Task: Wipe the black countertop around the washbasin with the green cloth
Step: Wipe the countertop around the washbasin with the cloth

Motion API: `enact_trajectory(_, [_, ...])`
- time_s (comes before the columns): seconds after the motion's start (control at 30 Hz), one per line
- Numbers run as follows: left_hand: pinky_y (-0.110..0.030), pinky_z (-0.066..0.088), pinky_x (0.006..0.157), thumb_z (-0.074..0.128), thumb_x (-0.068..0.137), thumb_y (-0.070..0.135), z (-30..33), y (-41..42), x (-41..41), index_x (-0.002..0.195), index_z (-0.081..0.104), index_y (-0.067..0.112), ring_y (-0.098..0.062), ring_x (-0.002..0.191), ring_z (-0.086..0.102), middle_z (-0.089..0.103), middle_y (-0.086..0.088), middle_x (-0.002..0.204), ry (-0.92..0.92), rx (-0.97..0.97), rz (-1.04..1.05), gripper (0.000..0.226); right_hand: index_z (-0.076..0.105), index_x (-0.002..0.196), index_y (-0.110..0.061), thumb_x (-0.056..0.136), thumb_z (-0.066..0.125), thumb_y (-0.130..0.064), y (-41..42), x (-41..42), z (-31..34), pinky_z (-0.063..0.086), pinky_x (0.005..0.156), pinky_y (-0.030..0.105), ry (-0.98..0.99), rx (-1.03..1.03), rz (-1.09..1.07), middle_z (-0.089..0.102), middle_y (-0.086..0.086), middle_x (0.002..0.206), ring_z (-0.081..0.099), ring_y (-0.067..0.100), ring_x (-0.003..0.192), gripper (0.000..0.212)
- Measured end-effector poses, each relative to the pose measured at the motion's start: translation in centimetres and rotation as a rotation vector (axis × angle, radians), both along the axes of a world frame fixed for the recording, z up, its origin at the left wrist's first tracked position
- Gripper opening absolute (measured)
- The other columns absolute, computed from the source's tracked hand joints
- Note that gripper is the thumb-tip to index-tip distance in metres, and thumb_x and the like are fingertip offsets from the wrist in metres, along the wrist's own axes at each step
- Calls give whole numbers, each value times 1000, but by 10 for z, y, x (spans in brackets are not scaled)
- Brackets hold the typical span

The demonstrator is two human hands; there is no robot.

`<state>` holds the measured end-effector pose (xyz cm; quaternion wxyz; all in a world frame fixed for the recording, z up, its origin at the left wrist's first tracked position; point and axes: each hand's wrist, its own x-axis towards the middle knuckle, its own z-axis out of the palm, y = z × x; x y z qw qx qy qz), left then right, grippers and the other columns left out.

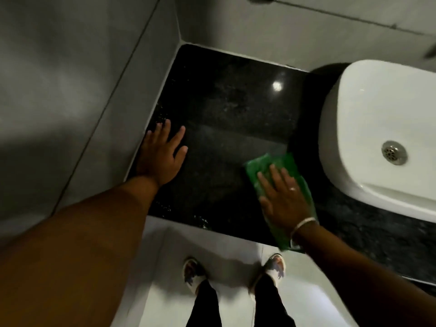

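Observation:
The black countertop (231, 107) fills the corner between two grey walls. A white washbasin (377, 109) with a metal drain (394, 152) stands on its right part. The green cloth (266, 165) lies flat on the counter just left of the basin, near the front edge. My right hand (283, 199) presses flat on the cloth, fingers spread, a ring and a bracelet showing. My left hand (162, 154) rests flat on the counter by the left wall, fingers apart, holding nothing. Water droplets glint along the counter's left and front edges.
Grey tiled walls (82, 90) close in the counter at the left and back. Below the front edge lies a pale floor (226, 241), where my two feet in sandals (274, 267) stand.

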<state>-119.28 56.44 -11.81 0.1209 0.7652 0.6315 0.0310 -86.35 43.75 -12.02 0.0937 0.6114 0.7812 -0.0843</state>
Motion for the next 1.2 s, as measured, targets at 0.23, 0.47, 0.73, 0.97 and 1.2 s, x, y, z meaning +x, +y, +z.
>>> enact_trajectory(0.23, [-50,11,123,35,98,48,-11,-3,0,154,25,32,-32,152,13,16,-13,165,-10,32,0,59,13,151,-33,94,30,-48,119,-66,-4,9,117,56,108,39,-376,7,15,161,7,45,145,61])
enact_trajectory(0.47, [-48,20,121,27,94,54,-20,0,-4,152,30,35,-29,151,21,24,-10,163,-14,107,10,61,16,151,-29,96,28,-53,247,-147,6,4,118,53,260,5,-396,6,16,161,5,43,146,61])
enact_trajectory(0.73, [-48,12,123,32,93,53,-7,1,2,153,28,34,-28,153,13,17,-8,165,-48,15,48,63,19,151,-26,97,29,-43,203,-25,3,12,116,55,199,85,-525,15,16,160,12,42,145,57])
enact_trajectory(0.97, [-54,19,120,39,94,45,31,100,139,152,32,19,-41,148,23,28,-18,160,-166,161,14,63,14,151,-32,95,32,-40,205,-21,-17,4,118,52,109,107,-537,6,10,162,3,38,147,59])
enact_trajectory(1.2, [-51,4,123,27,95,57,-3,196,152,155,17,27,-35,152,7,9,-11,166,52,-48,-27,68,20,150,-31,92,39,-37,204,-24,-16,10,117,51,126,177,-546,13,11,161,9,38,147,61])
